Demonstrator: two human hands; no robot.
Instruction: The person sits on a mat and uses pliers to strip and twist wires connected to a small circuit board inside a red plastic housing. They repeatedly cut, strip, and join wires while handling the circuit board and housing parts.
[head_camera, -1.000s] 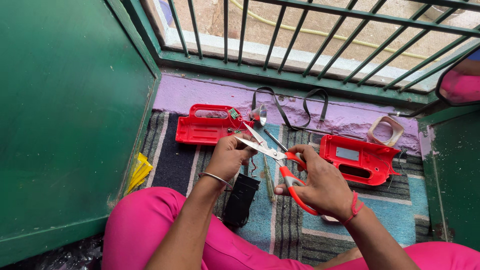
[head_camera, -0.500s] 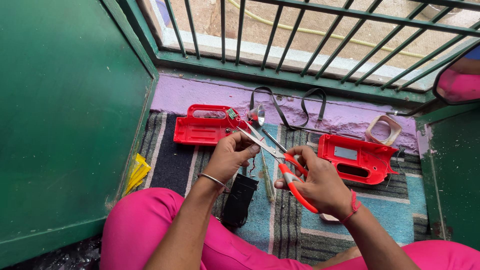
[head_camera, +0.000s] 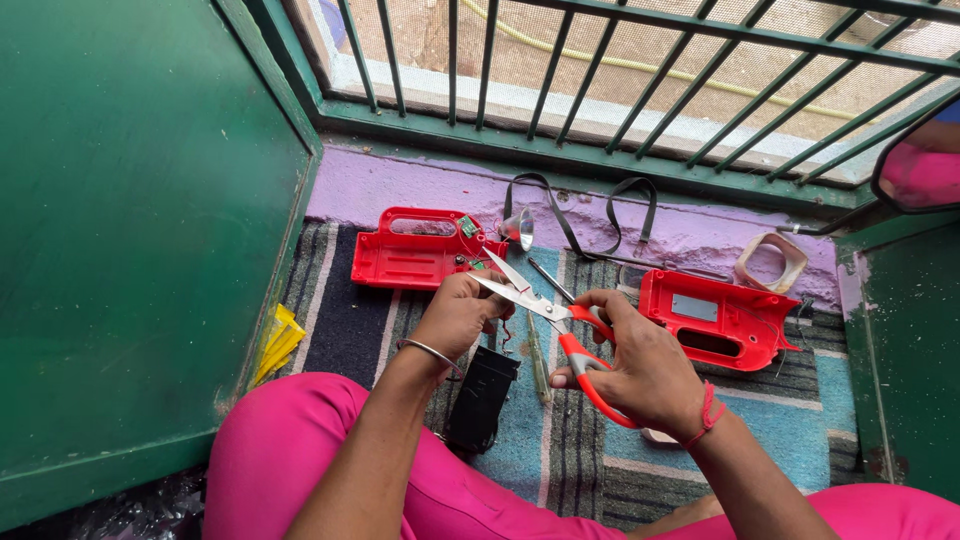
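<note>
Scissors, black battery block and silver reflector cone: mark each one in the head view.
scissors (head_camera: 528, 298): head view, on the open metal blades near the pivot.
black battery block (head_camera: 480, 400): head view, on its top face.
silver reflector cone (head_camera: 520, 228): head view, on its shiny flared mouth.

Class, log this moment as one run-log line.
right hand: holds open scissors | left hand: pinches thin wire at blades | black battery below | red casing halves on rug

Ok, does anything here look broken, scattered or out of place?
Yes. A red casing lies split into two halves on the rug, with a small reflector cone and black block loose between them. The right hand holds open scissors at the left hand.
</note>
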